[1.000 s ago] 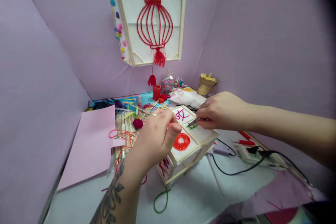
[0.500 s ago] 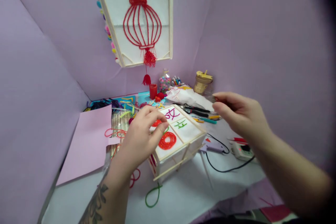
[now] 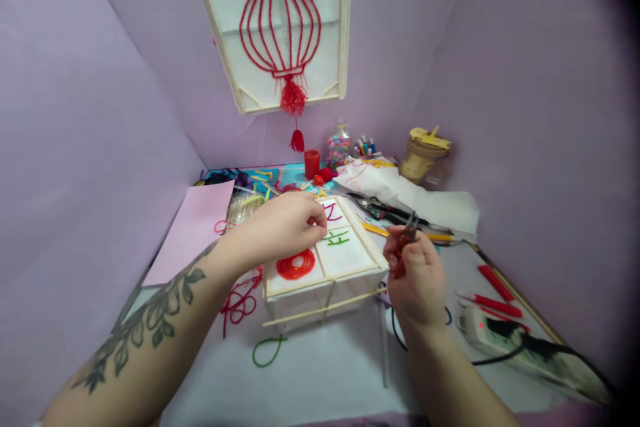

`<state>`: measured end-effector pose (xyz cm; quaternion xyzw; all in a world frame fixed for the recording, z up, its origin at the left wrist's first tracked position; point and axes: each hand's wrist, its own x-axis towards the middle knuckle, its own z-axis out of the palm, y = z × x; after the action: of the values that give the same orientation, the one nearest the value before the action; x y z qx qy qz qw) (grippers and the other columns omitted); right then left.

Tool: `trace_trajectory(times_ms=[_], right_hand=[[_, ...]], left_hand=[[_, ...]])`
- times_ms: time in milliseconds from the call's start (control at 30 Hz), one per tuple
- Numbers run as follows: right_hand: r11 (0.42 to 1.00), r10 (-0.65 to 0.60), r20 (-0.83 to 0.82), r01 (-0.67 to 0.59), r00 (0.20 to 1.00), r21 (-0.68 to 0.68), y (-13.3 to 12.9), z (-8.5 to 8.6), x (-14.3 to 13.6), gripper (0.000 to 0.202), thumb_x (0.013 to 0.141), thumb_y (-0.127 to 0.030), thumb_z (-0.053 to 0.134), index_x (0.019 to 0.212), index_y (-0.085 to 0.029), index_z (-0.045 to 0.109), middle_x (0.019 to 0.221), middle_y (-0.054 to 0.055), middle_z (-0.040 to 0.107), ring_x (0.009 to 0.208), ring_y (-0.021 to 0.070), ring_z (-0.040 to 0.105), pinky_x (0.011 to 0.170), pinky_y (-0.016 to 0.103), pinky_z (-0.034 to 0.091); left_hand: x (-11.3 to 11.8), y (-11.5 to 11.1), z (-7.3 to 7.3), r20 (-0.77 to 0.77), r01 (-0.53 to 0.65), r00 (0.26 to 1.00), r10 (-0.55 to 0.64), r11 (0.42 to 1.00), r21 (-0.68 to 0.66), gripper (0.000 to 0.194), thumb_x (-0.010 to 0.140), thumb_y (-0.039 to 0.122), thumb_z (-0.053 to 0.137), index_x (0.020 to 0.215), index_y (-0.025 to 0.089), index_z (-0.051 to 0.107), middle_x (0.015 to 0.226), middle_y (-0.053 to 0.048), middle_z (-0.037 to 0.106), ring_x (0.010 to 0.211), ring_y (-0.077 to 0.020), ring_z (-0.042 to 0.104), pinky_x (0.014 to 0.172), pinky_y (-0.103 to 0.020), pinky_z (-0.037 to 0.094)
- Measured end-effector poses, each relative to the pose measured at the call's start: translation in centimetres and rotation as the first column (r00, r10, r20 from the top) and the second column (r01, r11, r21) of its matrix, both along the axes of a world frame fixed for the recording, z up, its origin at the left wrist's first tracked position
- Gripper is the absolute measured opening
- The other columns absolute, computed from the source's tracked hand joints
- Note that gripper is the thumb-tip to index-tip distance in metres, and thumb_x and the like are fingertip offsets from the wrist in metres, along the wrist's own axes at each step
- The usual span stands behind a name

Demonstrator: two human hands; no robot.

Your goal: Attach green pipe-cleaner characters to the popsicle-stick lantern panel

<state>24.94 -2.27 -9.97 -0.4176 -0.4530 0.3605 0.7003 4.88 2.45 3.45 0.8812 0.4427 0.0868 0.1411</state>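
Observation:
My right hand [image 3: 417, 280] is closed round small red-handled pliers [image 3: 403, 247], their dark jaws pointing up, just right of a white box [image 3: 350, 257] framed with wooden sticks. Over the top of that box is my left hand [image 3: 300, 223], thumb and fingers pinched together near a green yarn character [image 3: 337, 238]. Whatever lies in that pinch, if anything, is too small to make out. On the same face are an orange-red yarn ring [image 3: 296, 264] and a purple yarn character [image 3: 331, 212], partly hidden by the left hand.
A framed panel with a red yarn lantern [image 3: 280, 27] hangs above. Black-handled cutters [image 3: 383, 209] and white paper [image 3: 440, 203] lie behind the box. At right are red sticks [image 3: 495, 303] and a power strip [image 3: 545, 360]. A green yarn loop [image 3: 267, 352] lies in front.
My right hand has come down and turned, bringing the pliers into plain sight. My left hand has shifted across the box top with its fingers drawn closer together. The whole view has shifted.

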Motion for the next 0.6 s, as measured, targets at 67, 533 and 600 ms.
trace_trajectory(times_ms=[67,533,600], right_hand=[[1.000,0.015,-0.006,-0.015,1.000,-0.001,-0.1,-0.2,-0.2,0.029,0.091,-0.050,0.053,0.100,-0.024,0.061,0.071,-0.002,0.045,0.052,0.0117,0.033,0.047,0.025,0.029],[0.917,0.119,0.345,-0.236,0.931,0.321,-2.8,-0.6,1.1,0.034,0.095,-0.051,0.054,0.121,-0.030,0.060,0.116,0.010,0.069,0.104,0.0316,0.062,0.085,0.049,0.048],[0.912,0.129,0.359,-0.253,0.924,0.324,-2.9,-0.6,1.2,0.034,0.095,-0.049,0.054,0.123,-0.030,0.059,0.115,0.011,0.070,0.100,0.0313,0.062,0.083,0.049,0.047]], left_hand=[[0.3,0.1,0.2,-0.030,-0.009,1.000,0.009,1.000,-0.013,0.015,0.079,0.015,0.058,0.074,0.018,0.071,0.083,-0.003,0.069,0.072,-0.0172,0.062,0.064,-0.028,0.042],[1.2,-0.5,1.4,-0.185,-0.050,0.982,0.039,0.997,-0.055,0.020,0.082,0.022,0.051,0.078,0.021,0.071,0.085,-0.005,0.069,0.077,-0.0198,0.063,0.068,-0.031,0.044],[1.3,-0.6,1.5,-0.206,-0.058,0.977,0.047,0.997,-0.048,0.020,0.082,0.022,0.051,0.078,0.021,0.070,0.086,-0.005,0.069,0.077,-0.0199,0.063,0.069,-0.031,0.044]])
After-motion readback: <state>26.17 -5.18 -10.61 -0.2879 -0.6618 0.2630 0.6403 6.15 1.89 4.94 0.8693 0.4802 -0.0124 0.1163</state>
